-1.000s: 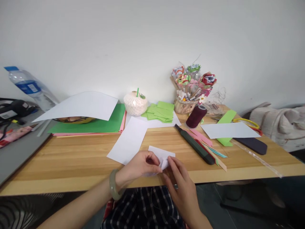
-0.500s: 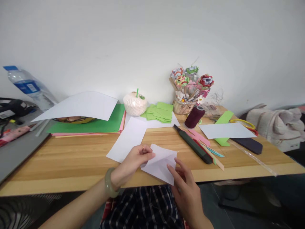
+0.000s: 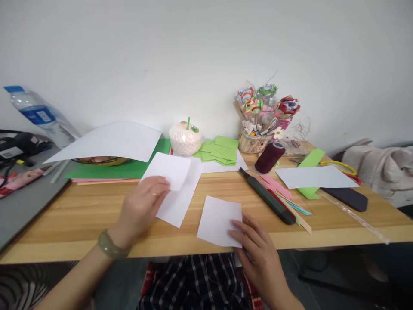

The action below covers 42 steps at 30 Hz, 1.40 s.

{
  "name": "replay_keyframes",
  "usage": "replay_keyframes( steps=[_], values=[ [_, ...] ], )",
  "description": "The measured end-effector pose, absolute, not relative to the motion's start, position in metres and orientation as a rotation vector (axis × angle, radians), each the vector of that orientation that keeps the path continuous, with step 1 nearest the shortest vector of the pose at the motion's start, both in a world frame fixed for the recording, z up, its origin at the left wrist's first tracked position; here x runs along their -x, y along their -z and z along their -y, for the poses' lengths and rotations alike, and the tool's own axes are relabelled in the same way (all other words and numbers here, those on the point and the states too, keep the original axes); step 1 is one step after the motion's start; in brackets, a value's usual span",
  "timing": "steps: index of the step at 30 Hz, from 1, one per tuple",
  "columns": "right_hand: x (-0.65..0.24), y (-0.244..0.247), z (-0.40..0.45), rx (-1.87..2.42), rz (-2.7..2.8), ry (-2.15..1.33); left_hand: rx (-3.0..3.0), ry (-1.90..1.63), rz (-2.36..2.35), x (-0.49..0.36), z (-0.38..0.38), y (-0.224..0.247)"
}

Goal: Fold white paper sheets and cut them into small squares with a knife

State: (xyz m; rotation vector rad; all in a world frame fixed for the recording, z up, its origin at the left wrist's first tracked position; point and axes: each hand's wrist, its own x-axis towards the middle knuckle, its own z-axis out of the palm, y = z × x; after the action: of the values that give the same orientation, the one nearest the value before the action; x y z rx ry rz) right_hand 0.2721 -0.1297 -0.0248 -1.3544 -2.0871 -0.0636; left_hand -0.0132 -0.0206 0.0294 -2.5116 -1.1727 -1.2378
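Two hands (image 3: 140,206) (image 3: 258,249) touching one white paper square (image 3: 176,170) (image 3: 217,219) each.

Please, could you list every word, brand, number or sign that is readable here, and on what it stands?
No text can be read.
Bottle: label marks too small.
Black device: sticker too small and blurred.
Basket: marks too small.
Sheet in the left hand: no writing seen.

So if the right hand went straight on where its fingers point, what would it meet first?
Past the small white paper at its fingertips, the right hand would probably meet the longer white sheet on the table, though it might pass just above it.
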Motion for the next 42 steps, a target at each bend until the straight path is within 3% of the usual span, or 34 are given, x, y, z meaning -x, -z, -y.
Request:
replay_keyframes(
  steps=[3, 11, 14, 19, 22, 31, 37, 42],
  values=[
    [-0.276, 0.021, 0.128, 1.334, 2.135, 0.037, 2.703, 0.731, 1.158, 0.013, 0.027, -0.014],
    [-0.29, 0.011, 0.126, 1.267, 2.285, -0.208, 3.284, 0.445, 0.86, -0.028, 0.078, -0.012],
    [-0.29, 0.007, 0.125, 1.242, 2.244, -0.271, 3.37, 0.568, 0.955, -0.037, 0.084, -0.007],
    [-0.282, 0.004, 0.125, 1.334, 2.019, -0.335, 3.259, 1.173, 1.25, -0.05, 0.084, 0.002],
    [-0.276, 0.007, 0.124, 1.476, 1.924, -0.34, 3.077, 1.284, 1.548, -0.058, 0.087, 0.004],
    [-0.263, 0.017, 0.113, 1.892, 1.785, -0.15, 2.691, 1.146, 1.853, -0.072, 0.083, 0.015],
    [-0.253, 0.012, 0.108, 2.033, 1.8, -0.037, 2.537, 0.998, 2.314, -0.079, 0.087, 0.018],
    [-0.253, 0.01, 0.101, 2.006, 1.886, -0.021, 2.518, 0.887, 2.18, -0.079, 0.084, 0.017]
  ],
)
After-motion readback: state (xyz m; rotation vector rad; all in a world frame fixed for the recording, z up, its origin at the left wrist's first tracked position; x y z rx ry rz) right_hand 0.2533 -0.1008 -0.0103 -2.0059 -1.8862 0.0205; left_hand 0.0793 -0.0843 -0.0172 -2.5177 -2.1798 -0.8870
